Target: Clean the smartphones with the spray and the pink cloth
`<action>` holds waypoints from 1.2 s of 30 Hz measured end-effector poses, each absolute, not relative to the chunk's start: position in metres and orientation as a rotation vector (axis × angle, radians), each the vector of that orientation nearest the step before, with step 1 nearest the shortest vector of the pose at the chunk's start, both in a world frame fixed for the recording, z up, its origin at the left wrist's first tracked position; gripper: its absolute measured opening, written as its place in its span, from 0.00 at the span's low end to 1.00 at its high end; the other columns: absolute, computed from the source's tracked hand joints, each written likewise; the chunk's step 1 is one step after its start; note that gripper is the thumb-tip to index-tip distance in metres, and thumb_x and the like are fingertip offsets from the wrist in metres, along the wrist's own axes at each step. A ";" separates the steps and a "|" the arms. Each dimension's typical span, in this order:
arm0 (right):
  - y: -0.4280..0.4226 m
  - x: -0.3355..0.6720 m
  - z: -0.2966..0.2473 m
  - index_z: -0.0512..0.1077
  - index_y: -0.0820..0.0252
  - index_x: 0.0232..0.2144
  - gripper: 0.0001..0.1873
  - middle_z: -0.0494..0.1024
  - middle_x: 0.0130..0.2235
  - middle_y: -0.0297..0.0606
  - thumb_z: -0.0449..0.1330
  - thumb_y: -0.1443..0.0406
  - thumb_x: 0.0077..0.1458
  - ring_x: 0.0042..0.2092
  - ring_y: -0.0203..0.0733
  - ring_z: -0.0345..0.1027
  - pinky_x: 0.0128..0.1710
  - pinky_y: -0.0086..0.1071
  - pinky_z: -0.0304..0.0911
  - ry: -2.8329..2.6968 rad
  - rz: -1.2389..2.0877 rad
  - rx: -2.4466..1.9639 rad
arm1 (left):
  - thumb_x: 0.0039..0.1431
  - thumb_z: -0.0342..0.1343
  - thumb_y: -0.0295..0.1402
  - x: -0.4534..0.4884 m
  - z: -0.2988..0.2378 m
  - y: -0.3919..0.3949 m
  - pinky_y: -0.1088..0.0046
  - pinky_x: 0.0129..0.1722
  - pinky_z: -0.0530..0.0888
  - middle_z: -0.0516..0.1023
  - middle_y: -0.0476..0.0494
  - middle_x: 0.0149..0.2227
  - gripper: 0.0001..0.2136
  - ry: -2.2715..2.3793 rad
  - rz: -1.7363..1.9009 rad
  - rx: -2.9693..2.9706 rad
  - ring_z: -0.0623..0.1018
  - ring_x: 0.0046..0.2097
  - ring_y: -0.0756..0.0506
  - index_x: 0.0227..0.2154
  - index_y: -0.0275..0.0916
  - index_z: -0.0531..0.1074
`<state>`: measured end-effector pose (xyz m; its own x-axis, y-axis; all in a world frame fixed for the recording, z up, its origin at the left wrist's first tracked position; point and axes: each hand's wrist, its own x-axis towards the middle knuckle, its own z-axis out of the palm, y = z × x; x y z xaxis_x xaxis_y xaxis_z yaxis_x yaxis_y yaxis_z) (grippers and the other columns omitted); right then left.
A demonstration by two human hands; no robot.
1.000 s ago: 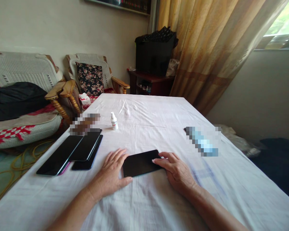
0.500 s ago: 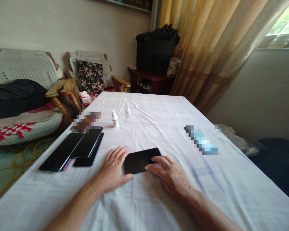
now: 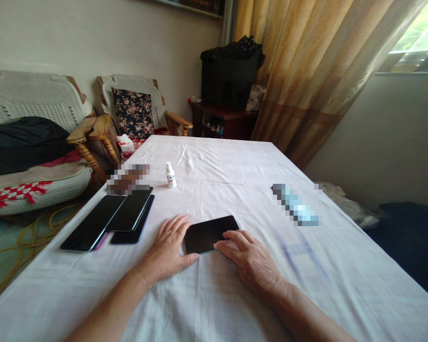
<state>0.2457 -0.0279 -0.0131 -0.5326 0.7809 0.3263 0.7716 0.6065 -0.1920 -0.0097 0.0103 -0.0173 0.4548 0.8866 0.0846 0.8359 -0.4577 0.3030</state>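
A dark smartphone (image 3: 203, 235) lies screen up on the white-covered table between my hands. My left hand (image 3: 169, 244) rests at its left end, thumb by the near edge and index finger by the far corner, bracing it; the other fingers stretch out over the cloth. The fingers of my right hand (image 3: 251, 256) are bunched together on the right part of the screen. Whatever may be under those fingertips is hidden. To the left, several more phones (image 3: 131, 209) lie overlapping, one with a pink edge. A small white bottle (image 3: 170, 175) stands upright beyond them.
A blurred-out bluish object (image 3: 296, 206) lies on the table's right side, and a blurred brown one (image 3: 128, 179) near its left edge. Wooden armchairs (image 3: 180, 121) stand at the left, a cabinet (image 3: 231, 116) with a dark television behind. Yellow hose (image 3: 39, 232) coils on the floor.
The view has shifted very slightly. Both hands and the smartphone keep nearly the same places, with my right fingertips still on the screen.
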 end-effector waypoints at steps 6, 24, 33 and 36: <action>-0.026 0.261 -0.018 0.74 0.47 0.52 0.30 0.75 0.50 0.39 0.51 0.78 0.53 0.48 0.45 0.68 0.46 0.36 0.69 -2.355 -0.096 -1.440 | 0.50 0.62 0.42 0.002 -0.020 0.002 0.47 0.64 0.54 0.65 0.33 0.62 0.30 1.586 0.512 2.447 0.62 0.64 0.32 0.55 0.38 0.63; -0.026 0.249 -0.023 0.74 0.52 0.53 0.32 0.75 0.50 0.41 0.48 0.80 0.50 0.49 0.45 0.68 0.47 0.37 0.70 -2.416 -0.086 -1.298 | 0.50 0.64 0.43 0.005 -0.012 -0.006 0.45 0.64 0.53 0.66 0.36 0.62 0.29 1.546 0.461 2.405 0.63 0.64 0.33 0.54 0.41 0.65; -0.014 0.255 -0.025 0.72 0.51 0.54 0.33 0.75 0.50 0.41 0.48 0.80 0.51 0.49 0.45 0.68 0.46 0.37 0.70 -2.243 -0.081 -1.543 | 0.51 0.63 0.44 0.005 -0.012 -0.004 0.45 0.65 0.51 0.63 0.37 0.64 0.31 1.501 0.364 2.443 0.61 0.65 0.34 0.58 0.41 0.65; -0.021 0.252 -0.022 0.72 0.53 0.54 0.32 0.75 0.50 0.43 0.49 0.79 0.51 0.49 0.45 0.68 0.47 0.36 0.69 -2.311 -0.007 -1.409 | 0.50 0.64 0.44 0.002 -0.027 -0.004 0.46 0.65 0.53 0.65 0.39 0.63 0.30 1.479 0.514 2.514 0.63 0.64 0.33 0.56 0.42 0.66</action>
<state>0.2516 -0.0206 -0.0220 -0.3903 0.8464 0.3623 0.8487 0.4833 -0.2149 0.0022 -0.0041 -0.0267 0.4454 0.8720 0.2029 0.8100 -0.4890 0.3236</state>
